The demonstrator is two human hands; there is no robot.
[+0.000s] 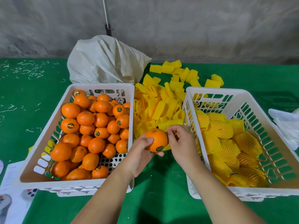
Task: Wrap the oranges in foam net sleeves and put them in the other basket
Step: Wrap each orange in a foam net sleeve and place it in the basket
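1. Far left of the grip: papers (11,188) at the edge of the green table (32,94), partly under the left basket.
2. Left of the grip: white left basket (48,120) heaped with bare oranges (90,126), many with round stickers.
3. Behind that basket, up and left of the grip: crumpled white sack (105,62) against the wall.
4. At the grip: left hand (139,156) closed around one orange (156,139), thumb on top, fingers underneath, sticker facing the camera; held above the table in the gap between the two baskets.
5. Just right of the orange, touching it: right hand (181,143), fingertips pinched on a yellow sleeve (168,123); a bit of yellow net also showing under the orange.
6. Behind the grip: loose pile of empty sleeves (161,101) between the baskets, spreading back toward the wall.
7. Right of the grip: white right basket (226,92) holding wrapped oranges (223,135) in yellow net.
8. Far right: white plastic (284,120) lying on the table beside that basket.
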